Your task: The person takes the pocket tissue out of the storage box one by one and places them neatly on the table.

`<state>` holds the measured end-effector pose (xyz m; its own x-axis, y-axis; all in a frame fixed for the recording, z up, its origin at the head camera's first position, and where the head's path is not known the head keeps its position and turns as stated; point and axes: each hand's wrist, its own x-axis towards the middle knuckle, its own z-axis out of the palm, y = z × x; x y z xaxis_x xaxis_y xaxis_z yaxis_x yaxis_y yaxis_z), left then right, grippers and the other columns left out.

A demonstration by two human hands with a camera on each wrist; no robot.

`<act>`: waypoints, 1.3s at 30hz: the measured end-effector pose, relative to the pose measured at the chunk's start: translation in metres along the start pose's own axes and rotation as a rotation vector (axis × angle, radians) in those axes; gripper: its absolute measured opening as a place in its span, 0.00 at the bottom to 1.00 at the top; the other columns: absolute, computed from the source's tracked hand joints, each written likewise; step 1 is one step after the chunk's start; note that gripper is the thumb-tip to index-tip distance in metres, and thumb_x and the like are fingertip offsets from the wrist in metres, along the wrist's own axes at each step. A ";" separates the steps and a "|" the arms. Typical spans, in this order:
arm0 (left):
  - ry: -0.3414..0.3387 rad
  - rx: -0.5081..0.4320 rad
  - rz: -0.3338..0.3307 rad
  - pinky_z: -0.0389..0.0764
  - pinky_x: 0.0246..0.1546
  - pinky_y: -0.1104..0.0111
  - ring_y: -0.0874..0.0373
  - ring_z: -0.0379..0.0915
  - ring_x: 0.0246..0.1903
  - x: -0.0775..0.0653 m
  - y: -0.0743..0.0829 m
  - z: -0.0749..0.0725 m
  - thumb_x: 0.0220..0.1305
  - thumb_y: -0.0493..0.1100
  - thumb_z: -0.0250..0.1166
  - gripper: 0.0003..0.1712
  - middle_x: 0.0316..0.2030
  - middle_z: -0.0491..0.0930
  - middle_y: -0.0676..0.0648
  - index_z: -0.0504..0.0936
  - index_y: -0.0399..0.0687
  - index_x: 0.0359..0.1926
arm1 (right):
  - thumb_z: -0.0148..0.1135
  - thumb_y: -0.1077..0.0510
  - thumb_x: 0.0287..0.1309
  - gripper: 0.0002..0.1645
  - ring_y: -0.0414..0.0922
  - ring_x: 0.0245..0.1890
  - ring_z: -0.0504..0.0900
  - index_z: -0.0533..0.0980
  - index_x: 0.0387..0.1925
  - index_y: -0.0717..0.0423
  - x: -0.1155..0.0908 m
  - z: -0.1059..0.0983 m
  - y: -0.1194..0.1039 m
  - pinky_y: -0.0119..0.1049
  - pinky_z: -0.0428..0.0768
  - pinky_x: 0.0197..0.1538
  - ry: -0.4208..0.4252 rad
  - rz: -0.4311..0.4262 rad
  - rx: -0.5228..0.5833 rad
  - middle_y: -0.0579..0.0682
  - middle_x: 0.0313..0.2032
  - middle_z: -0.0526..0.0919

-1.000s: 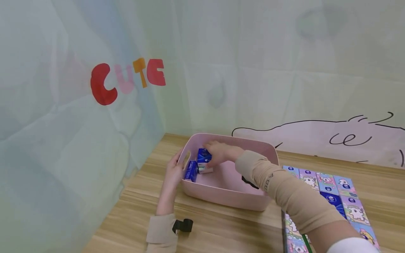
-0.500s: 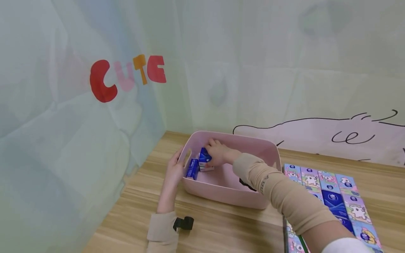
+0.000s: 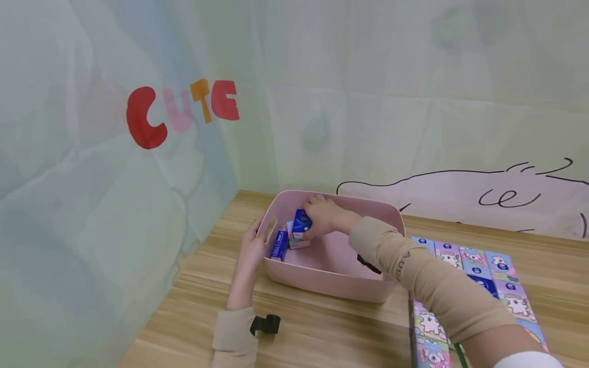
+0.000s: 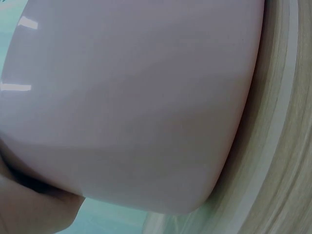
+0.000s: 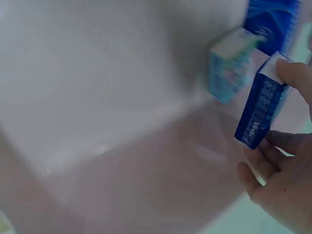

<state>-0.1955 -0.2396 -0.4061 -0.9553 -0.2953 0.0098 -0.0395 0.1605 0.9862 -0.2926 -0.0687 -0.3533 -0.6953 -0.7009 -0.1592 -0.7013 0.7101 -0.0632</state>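
Observation:
A pink plastic basket (image 3: 324, 282) stands on the table, and my left hand (image 3: 253, 249) grips its left end at the handle hole. Its outer wall (image 4: 146, 97) fills most of the left wrist view. Inside the basket, my right hand (image 3: 322, 214) pinches a small blue tissue pack (image 3: 301, 225) between thumb and fingers. The right wrist view shows this pack tilted, with printed lettering on its side. A pastel cartoon-print tissue pack (image 5: 228, 70) sits just behind it. Another blue tissue pack (image 3: 279, 245) leans against the basket's left end.
Right of the basket lie rows of tissue packs (image 3: 515, 301), mostly pastel cartoon prints with some blue; my right forearm passes over them. The wooden table (image 3: 322, 332) meets a printed fabric wall (image 3: 391, 128) behind and another at left.
My right hand has raised the blue tissue pack slightly and shifted it right, showing more of the pastel pack beside it. My left hand keeps its grip on the basket.

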 end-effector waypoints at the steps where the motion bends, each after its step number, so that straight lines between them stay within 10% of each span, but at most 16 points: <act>1: -0.002 0.002 -0.004 0.57 0.72 0.52 0.44 0.62 0.61 0.000 0.000 0.000 0.69 0.31 0.44 0.29 0.68 0.64 0.36 0.60 0.38 0.70 | 0.69 0.40 0.48 0.46 0.53 0.59 0.67 0.68 0.62 0.62 -0.004 -0.006 0.002 0.54 0.70 0.64 0.009 -0.003 0.000 0.58 0.58 0.71; 11: -0.001 0.016 0.010 0.68 0.48 0.65 0.56 0.63 0.33 -0.001 0.001 -0.001 0.66 0.29 0.44 0.31 0.64 0.68 0.37 0.61 0.39 0.70 | 0.71 0.38 0.42 0.49 0.50 0.54 0.68 0.69 0.62 0.60 -0.060 -0.063 0.016 0.51 0.71 0.60 0.165 -0.003 0.031 0.55 0.53 0.73; 21: -0.006 0.016 -0.006 0.69 0.50 0.65 0.49 0.68 0.46 0.000 -0.001 0.000 0.67 0.30 0.44 0.31 0.67 0.66 0.38 0.61 0.40 0.71 | 0.73 0.40 0.39 0.48 0.48 0.51 0.69 0.70 0.61 0.57 -0.153 -0.085 0.019 0.46 0.75 0.53 0.274 0.002 0.071 0.52 0.51 0.74; 27: -0.011 -0.008 0.002 0.49 0.75 0.52 0.45 0.53 0.71 0.002 -0.002 0.000 0.65 0.30 0.44 0.31 0.72 0.58 0.37 0.60 0.37 0.71 | 0.76 0.44 0.39 0.48 0.44 0.53 0.68 0.68 0.63 0.53 -0.220 -0.063 0.027 0.46 0.77 0.53 0.345 0.000 0.111 0.45 0.53 0.73; 39: -0.027 -0.008 -0.025 0.60 0.67 0.55 0.47 0.55 0.68 0.006 -0.004 -0.001 0.62 0.27 0.42 0.34 0.73 0.57 0.39 0.58 0.38 0.72 | 0.77 0.31 0.29 0.54 0.49 0.53 0.71 0.68 0.62 0.42 -0.304 0.033 0.056 0.55 0.82 0.46 0.378 0.187 0.146 0.46 0.55 0.71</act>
<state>-0.2007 -0.2432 -0.4095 -0.9618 -0.2732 -0.0192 -0.0611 0.1456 0.9875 -0.1155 0.1869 -0.3408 -0.8360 -0.5153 0.1884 -0.5469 0.8103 -0.2104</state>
